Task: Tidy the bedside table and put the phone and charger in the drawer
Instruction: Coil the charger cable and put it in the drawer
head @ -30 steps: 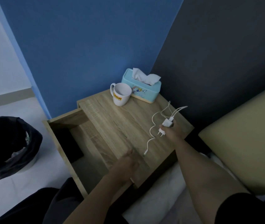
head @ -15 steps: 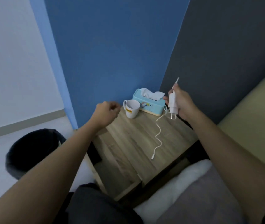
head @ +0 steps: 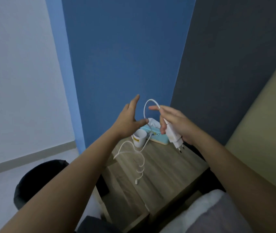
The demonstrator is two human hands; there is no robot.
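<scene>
My right hand (head: pixel 177 123) is raised above the bedside table (head: pixel 164 172) and grips the white charger plug (head: pixel 173 135), prongs pointing down. Its white cable (head: pixel 141 158) arcs up over my fingers, then hangs in loose loops with the free end dangling above the wooden top. My left hand (head: pixel 128 121) is up beside it with fingers spread, its thumb close to the cable; contact is unclear. The drawer (head: pixel 134 214) stands pulled out at the table's left front. No phone is visible.
A white mug (head: pixel 139 138) and a light blue tissue box (head: pixel 155 133) stand at the back of the table against the blue wall. A black-lined bin (head: pixel 38 180) sits on the floor to the left. A beige headboard and white bedding lie at the right.
My right hand lifted the charger off the table and up to chest height, so the cable now hangs in the air. My left hand left the drawer front, rose and opened beside the cable.
</scene>
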